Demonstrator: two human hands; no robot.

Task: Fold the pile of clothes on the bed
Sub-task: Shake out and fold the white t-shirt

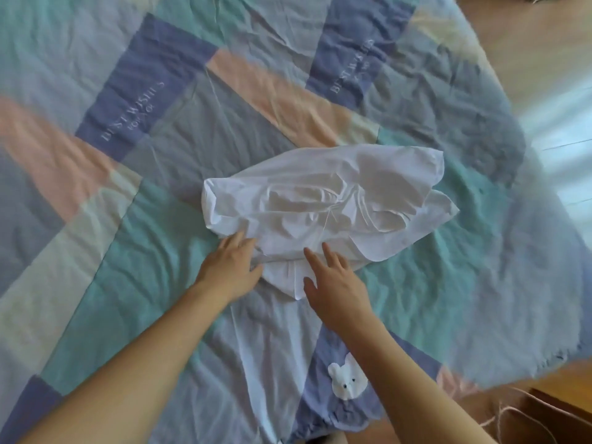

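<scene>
A crumpled white garment (323,203) lies in the middle of the bed, spread out but wrinkled, with a corner pointing toward me. My left hand (232,267) rests on its near left edge with fingers straight. My right hand (333,283) lies flat over the near corner of the garment, fingers extended. Neither hand grips the cloth. No other clothes show in this view.
The bed is covered by a patchwork quilt (160,219) in teal, blue, peach and cream, with a white bear patch (347,379) near me. The wooden floor (528,43) shows at the right, beyond the quilt's edge. A paper bag (544,418) stands at the lower right.
</scene>
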